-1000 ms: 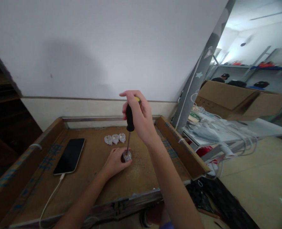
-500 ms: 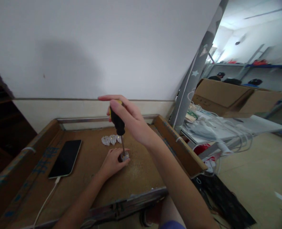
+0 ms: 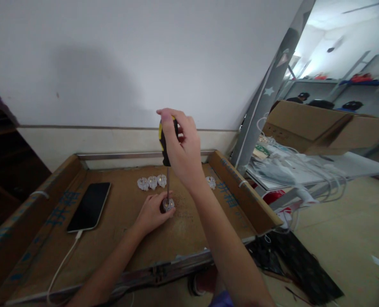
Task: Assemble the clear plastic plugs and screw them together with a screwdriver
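Observation:
My right hand [image 3: 185,147] grips the black and yellow handle of a screwdriver [image 3: 165,147], held nearly upright. Its shaft points down, and the tip meets a small clear plastic piece [image 3: 169,205] with metal bits inside. Thumb and fingers of my left hand [image 3: 154,211] pinch that piece against the cardboard. Just behind lie three similar clear plastic pieces [image 3: 153,182] in a row. Another clear piece [image 3: 211,182] sits to the right, partly behind my right forearm.
A cardboard-lined tray [image 3: 245,200] with raised sides surrounds the work. On its left lies a phone [image 3: 89,207] with a white cable [image 3: 61,268]. To the right stand a grey pole [image 3: 256,102], a cluttered white table [image 3: 352,168] and a cardboard box [image 3: 307,123]. People sit farther back.
My right hand has shifted up and right, and the screwdriver is now more upright. The far-right clear piece has come into view. My left hand still holds its piece.

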### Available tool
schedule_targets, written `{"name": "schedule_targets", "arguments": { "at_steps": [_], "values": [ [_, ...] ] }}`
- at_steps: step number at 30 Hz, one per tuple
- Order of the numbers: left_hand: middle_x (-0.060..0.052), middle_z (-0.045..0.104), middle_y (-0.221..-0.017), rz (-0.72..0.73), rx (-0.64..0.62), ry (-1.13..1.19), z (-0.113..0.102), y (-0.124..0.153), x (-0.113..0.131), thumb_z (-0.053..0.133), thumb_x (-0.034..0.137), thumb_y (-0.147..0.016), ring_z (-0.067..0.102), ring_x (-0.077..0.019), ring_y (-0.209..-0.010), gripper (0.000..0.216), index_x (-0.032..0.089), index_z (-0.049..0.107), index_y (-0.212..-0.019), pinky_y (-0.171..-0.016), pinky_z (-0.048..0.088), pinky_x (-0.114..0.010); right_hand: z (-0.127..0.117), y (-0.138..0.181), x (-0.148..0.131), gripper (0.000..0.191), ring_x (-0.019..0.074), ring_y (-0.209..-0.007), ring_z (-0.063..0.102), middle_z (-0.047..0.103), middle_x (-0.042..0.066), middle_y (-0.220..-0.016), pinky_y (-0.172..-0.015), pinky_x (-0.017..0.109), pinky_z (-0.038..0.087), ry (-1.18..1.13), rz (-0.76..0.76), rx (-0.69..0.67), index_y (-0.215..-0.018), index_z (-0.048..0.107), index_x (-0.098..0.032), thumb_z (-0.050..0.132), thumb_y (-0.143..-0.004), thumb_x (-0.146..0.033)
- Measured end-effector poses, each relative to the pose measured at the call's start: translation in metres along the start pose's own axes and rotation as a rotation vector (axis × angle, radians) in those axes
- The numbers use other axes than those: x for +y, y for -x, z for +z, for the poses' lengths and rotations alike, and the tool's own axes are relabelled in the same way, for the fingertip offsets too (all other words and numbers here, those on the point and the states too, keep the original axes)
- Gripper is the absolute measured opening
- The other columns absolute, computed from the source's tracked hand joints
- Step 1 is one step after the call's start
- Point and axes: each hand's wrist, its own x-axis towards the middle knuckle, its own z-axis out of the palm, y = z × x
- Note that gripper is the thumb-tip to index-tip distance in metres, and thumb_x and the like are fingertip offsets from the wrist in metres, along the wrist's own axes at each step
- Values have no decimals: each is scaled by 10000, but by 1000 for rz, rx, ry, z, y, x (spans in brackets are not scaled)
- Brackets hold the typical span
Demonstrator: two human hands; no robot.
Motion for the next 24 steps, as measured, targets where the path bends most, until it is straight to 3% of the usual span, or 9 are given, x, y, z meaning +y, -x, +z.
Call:
{"name": "schedule_targets", "arguments": {
  "at_steps": [4,7,10,12,14,18,21,24],
  "values": [
    [-53,659,-1095,4,-3,5,-1,0,1,594,323,-775,599,-241,-944,438,222,519,-1195,-895,392,-395,4,0,-4,279,75,-599,505,530,-43,-692,-562,202,436,-251,161,-218,-793,445,-230,615,-781,-452],
    [-50,674,-1014,4,2,-26,1,-1,0,582,328,-783,602,-242,-905,366,217,557,-1130,-855,409,-382,7,5,-6,325,64,-485,413,429,-74,-592,-469,195,371,-222,178,-56,-797,400,-244,605,-777,-495],
    [-43,676,-947,6,5,-37,2,-1,-2,587,320,-777,600,-240,-887,300,213,588,-1057,-840,417,-372,4,12,-9,228,85,-583,462,470,-30,-690,-553,216,407,-84,87,82,-928,481,-244,482,-867,-464],
    [-43,674,-942,8,14,-34,2,-1,-2,588,327,-780,601,-239,-887,280,212,597,-1035,-840,419,-373,-1,15,-10,201,104,-710,516,522,3,-802,-645,231,436,-30,33,19,-1006,511,-239,451,-895,-395],
    [-47,673,-948,12,16,-34,2,0,-2,577,344,-793,606,-237,-881,288,208,596,-1046,-834,421,-373,-6,14,-11,138,107,-767,533,541,6,-839,-693,234,443,-31,2,-49,-940,525,-228,522,-864,-344],
    [-55,672,-989,13,11,-28,2,0,-1,568,362,-805,604,-240,-914,366,204,562,-1135,-854,413,-384,-14,6,-9,266,76,-572,483,462,-57,-646,-554,209,421,-177,90,-132,-766,419,-237,629,-784,-397],
    [-51,668,-1043,6,11,-8,2,0,-2,568,384,-804,598,-239,-951,401,221,546,-1170,-874,410,-388,-20,1,-10,269,76,-498,430,407,-70,-582,-483,210,380,-247,183,-236,-822,469,-240,543,-821,-499],
    [-49,664,-1075,7,8,4,2,1,-3,566,373,-804,598,-237,-966,398,227,549,-1174,-884,411,-388,-25,-1,-15,275,92,-622,498,497,-29,-702,-563,225,411,-267,154,-449,-953,546,-227,424,-893,-466]
  ]
}}
